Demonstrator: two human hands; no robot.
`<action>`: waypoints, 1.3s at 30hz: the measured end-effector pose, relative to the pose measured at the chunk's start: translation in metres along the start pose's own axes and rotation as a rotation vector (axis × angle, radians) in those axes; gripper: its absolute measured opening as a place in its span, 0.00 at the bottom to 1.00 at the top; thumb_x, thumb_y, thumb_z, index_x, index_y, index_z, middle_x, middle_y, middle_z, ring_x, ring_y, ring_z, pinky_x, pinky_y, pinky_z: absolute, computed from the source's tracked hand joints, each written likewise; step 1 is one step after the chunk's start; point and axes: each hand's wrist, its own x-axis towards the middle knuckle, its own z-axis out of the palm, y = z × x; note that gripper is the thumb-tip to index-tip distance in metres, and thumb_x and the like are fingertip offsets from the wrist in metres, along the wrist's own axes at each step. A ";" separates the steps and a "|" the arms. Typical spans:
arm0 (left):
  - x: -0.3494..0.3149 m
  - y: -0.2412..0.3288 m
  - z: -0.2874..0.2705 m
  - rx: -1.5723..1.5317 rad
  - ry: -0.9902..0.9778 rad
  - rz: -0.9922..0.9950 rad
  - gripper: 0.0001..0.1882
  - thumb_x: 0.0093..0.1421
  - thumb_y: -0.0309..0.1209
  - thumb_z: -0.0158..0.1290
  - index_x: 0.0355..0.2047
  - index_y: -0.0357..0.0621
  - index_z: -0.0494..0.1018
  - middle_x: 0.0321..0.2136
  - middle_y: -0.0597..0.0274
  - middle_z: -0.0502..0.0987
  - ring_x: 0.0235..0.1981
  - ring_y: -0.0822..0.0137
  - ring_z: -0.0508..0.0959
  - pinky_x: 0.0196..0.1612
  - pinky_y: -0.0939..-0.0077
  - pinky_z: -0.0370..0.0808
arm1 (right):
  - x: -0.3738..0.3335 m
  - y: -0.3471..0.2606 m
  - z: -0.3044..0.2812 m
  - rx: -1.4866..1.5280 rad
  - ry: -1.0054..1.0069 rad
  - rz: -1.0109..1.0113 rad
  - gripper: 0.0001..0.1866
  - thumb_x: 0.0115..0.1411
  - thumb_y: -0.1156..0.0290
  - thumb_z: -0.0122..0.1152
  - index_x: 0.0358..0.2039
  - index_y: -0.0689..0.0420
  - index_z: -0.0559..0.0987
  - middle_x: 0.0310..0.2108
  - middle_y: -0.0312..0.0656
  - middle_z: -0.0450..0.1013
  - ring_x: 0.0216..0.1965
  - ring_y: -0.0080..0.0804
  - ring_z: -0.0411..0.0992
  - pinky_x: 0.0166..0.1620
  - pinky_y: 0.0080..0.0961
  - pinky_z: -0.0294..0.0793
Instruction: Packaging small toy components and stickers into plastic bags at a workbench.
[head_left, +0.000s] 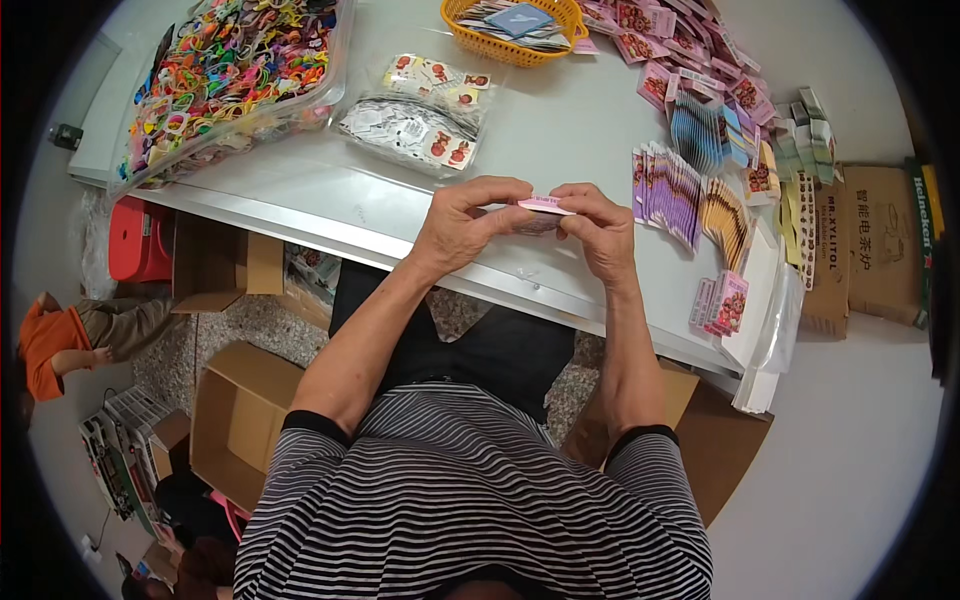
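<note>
Near the table's front edge, my left hand (465, 222) and my right hand (604, 232) pinch a small pink box (545, 204) between fingertips and thumbs, one hand at each end. Its narrow pink edge faces up; much of its face is hidden by my fingers and the angle. Beyond my left hand lies a clear plastic bag (420, 112) of printed cards or labels. To the right of my right hand, purple packets (667, 195) stand fanned in a row, with orange packets (727, 222) alongside. Small pink boxes (731, 303) also lie at the right front corner.
A clear bin (325, 95) full of colourful small trinkets stands at the far left. A yellow basket (515, 48) holds flat packets at the back. Pink boxes (690, 45) pile up at the far right. Cardboard cartons (235, 420) sit on the floor; another person (60, 345) is at the left.
</note>
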 end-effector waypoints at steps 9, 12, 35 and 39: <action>0.004 0.018 0.003 0.152 0.011 -0.036 0.13 0.64 0.26 0.61 0.48 0.37 0.80 0.44 0.59 0.80 0.42 0.71 0.80 0.40 0.80 0.82 | 0.002 -0.014 0.013 -0.147 0.093 0.024 0.08 0.58 0.80 0.67 0.39 0.62 0.85 0.41 0.38 0.77 0.34 0.21 0.74 0.34 0.18 0.75; 0.004 0.020 0.004 0.157 0.008 -0.051 0.12 0.64 0.27 0.60 0.47 0.36 0.80 0.43 0.59 0.80 0.39 0.72 0.80 0.39 0.81 0.81 | 0.002 -0.012 0.009 -0.175 0.076 0.021 0.10 0.60 0.80 0.65 0.42 0.62 0.84 0.41 0.44 0.77 0.33 0.26 0.75 0.34 0.21 0.77; 0.005 -0.010 -0.004 0.627 0.048 0.561 0.15 0.57 0.21 0.63 0.46 0.41 0.80 0.47 0.53 0.81 0.45 0.62 0.83 0.43 0.71 0.83 | -0.004 -0.009 0.013 -0.758 0.021 -0.362 0.14 0.54 0.82 0.71 0.42 0.57 0.86 0.48 0.44 0.77 0.42 0.30 0.76 0.42 0.23 0.78; 0.009 -0.011 0.000 0.573 0.067 0.572 0.16 0.57 0.21 0.64 0.46 0.40 0.80 0.44 0.54 0.81 0.43 0.62 0.83 0.42 0.73 0.82 | -0.008 -0.003 0.015 -0.796 0.068 -0.401 0.18 0.53 0.83 0.72 0.45 0.57 0.85 0.49 0.44 0.76 0.42 0.30 0.76 0.44 0.24 0.78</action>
